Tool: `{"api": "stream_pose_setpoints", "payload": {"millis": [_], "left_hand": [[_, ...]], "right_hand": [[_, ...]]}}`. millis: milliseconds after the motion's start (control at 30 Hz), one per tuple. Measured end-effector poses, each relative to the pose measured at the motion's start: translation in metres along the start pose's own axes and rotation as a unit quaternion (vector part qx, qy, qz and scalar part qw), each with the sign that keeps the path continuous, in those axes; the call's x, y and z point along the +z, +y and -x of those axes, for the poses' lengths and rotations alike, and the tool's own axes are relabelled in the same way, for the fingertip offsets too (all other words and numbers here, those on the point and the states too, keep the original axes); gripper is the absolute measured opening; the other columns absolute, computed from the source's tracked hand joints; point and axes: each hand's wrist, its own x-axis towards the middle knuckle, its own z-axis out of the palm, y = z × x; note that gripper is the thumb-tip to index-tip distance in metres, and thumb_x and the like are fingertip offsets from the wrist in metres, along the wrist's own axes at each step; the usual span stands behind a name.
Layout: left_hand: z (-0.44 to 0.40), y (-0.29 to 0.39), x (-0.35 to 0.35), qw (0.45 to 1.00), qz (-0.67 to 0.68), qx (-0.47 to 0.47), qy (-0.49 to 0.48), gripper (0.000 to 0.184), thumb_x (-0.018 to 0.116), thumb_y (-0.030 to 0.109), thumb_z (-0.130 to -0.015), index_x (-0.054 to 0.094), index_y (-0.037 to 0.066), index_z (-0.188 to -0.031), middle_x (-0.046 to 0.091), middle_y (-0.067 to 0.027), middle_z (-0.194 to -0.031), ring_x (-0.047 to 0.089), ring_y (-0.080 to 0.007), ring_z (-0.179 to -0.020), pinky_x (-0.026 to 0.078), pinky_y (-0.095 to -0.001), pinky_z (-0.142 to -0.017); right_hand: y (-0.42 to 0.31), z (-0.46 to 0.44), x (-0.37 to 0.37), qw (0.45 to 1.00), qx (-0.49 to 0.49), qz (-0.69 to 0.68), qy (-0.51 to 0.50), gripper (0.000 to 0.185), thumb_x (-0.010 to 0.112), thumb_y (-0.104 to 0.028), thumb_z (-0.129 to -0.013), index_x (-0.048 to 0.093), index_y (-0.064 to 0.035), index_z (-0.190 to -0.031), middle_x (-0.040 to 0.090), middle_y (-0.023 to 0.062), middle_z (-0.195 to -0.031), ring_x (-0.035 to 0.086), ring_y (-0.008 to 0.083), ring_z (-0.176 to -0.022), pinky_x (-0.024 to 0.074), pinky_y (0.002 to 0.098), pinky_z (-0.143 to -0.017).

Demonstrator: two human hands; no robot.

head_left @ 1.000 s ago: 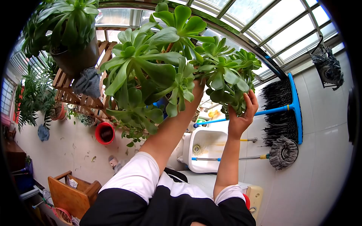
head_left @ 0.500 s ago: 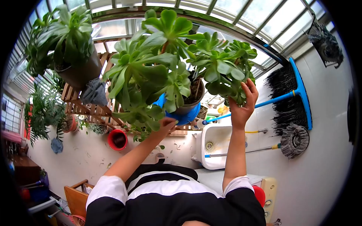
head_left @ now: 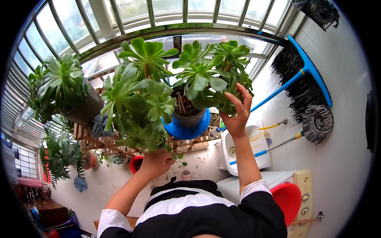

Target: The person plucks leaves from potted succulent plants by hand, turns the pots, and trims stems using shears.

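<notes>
A large potted succulent (head_left: 200,81) with several leafy rosettes spreads across the middle. Its dark pot (head_left: 189,119) sits in a bright blue container (head_left: 182,131) on a slatted wooden stand. On the right side, my right hand (head_left: 237,115) curves its spread fingers and thumb around the outer leaves. Below the left rosettes is my left hand (head_left: 158,162), its fingers curled together close to the lowest leaves. Anything in that pinch is too small or hidden to make out.
A second potted succulent (head_left: 59,87) stands at left, beside a grey cloth (head_left: 102,126). Below is a red pot (head_left: 135,164). To the right are a white sink (head_left: 254,156), a blue broom (head_left: 311,73), a mop (head_left: 317,123) and a red basin (head_left: 286,202). Window bars line the back.
The camera view has shifted, so the plants sit lower in it. My left hand has drawn back from beside the blue container to below the left leaves. My right hand stays at the right rosettes.
</notes>
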Motion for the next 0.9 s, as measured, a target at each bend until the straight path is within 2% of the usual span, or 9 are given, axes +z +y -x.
{"api": "stream_pose_setpoints", "payload": {"millis": [100,133,167,233,300,367,500,633,900], "left_hand": [[-0.014,0.042,-0.026,0.990,-0.072,0.109,0.054,0.016,0.076,0.021,-0.076,0.063,0.011,-0.073,0.063,-0.0040,-0.078,0.064,-0.0248,-0.068,0.048,-0.0406,-0.053],[-0.015,0.053,-0.034,0.978,-0.137,0.148,0.051,0.013,0.075,0.019,-0.075,0.063,0.013,-0.076,0.060,-0.0015,-0.082,0.065,-0.0214,-0.076,0.052,-0.0386,-0.064],[-0.018,0.064,-0.043,0.978,-0.141,0.149,0.047,0.013,0.075,0.019,-0.075,0.063,0.013,-0.076,0.060,-0.0015,-0.082,0.065,-0.0214,-0.076,0.052,-0.0386,-0.064],[-0.033,0.083,-0.063,0.913,-0.236,0.293,0.156,0.010,0.074,0.016,-0.074,0.065,0.013,-0.076,0.065,-0.0025,-0.094,0.066,-0.0230,-0.093,0.051,-0.0418,-0.088],[-0.042,0.092,-0.075,0.887,-0.335,0.270,0.168,0.007,0.070,0.014,-0.075,0.066,0.013,-0.081,0.064,-0.0050,-0.112,0.059,-0.0250,-0.116,0.039,-0.0471,-0.107],[-0.060,0.091,-0.084,0.862,-0.415,0.231,0.178,0.017,0.067,0.013,-0.076,0.067,0.012,-0.093,0.058,-0.0084,-0.130,0.048,-0.0273,-0.131,0.026,-0.0502,-0.115],[-0.075,0.081,-0.108,0.837,-0.509,0.151,0.132,0.024,0.066,0.015,-0.080,0.068,0.014,-0.103,0.045,-0.0105,-0.148,0.032,-0.0296,-0.144,0.017,-0.0529,-0.119],[-0.060,0.076,-0.136,0.856,-0.495,0.128,0.072,0.027,0.068,0.017,-0.078,0.070,0.017,-0.106,0.047,-0.0100,-0.147,0.036,-0.0293,-0.141,0.019,-0.0546,-0.118],[-0.044,0.059,-0.173,0.826,-0.546,0.122,0.063,0.028,0.068,0.010,-0.079,0.072,0.020,-0.104,0.053,-0.0027,-0.140,0.047,-0.0232,-0.133,0.026,-0.0541,-0.116]], "right_hand": [[-0.001,0.005,-0.001,1.000,-0.010,0.010,-0.014,0.063,0.084,0.000,-0.056,0.069,-0.0137,-0.115,0.050,0.0175,-0.137,0.051,0.0352,-0.124,0.0438,0.0419,-0.103],[-0.003,0.005,-0.001,1.000,-0.015,0.016,-0.009,0.062,0.084,0.000,-0.057,0.069,-0.0142,-0.116,0.051,0.0178,-0.137,0.051,0.0351,-0.123,0.0439,0.0417,-0.103],[-0.004,0.005,-0.001,1.000,-0.011,0.015,-0.005,0.062,0.084,0.000,-0.057,0.069,-0.0142,-0.116,0.051,0.0178,-0.137,0.051,0.0351,-0.123,0.0439,0.0417,-0.103],[-0.006,0.004,-0.001,0.999,-0.021,0.027,-0.006,0.062,0.083,0.000,-0.058,0.069,-0.0146,-0.116,0.051,0.0180,-0.136,0.051,0.0352,-0.122,0.0449,0.0414,-0.101],[-0.006,0.003,0.003,1.000,-0.016,0.018,0.004,0.061,0.081,-0.001,-0.058,0.070,-0.0161,-0.116,0.051,0.0178,-0.135,0.051,0.0354,-0.121,0.0440,0.0418,-0.100],[-0.006,0.003,0.005,1.000,-0.012,0.009,0.013,0.060,0.079,-0.003,-0.058,0.071,-0.0176,-0.115,0.052,0.0176,-0.133,0.051,0.0357,-0.119,0.0432,0.0423,-0.099],[-0.008,-0.002,0.006,1.000,-0.007,0.010,0.016,0.065,0.078,0.001,-0.055,0.071,-0.0197,-0.116,0.051,0.0167,-0.135,0.050,0.0351,-0.120,0.0410,0.0426,-0.100],[-0.012,-0.005,0.006,1.000,0.004,0.024,0.013,0.068,0.079,0.000,-0.056,0.069,-0.0226,-0.120,0.049,0.0148,-0.137,0.050,0.0340,-0.121,0.0400,0.0430,-0.100],[-0.039,0.000,0.016,0.999,0.003,0.047,0.024,0.063,0.079,-0.004,-0.064,0.068,-0.0238,-0.122,0.046,0.0134,-0.140,0.044,0.0324,-0.128,0.0352,0.0444,-0.105]]}}
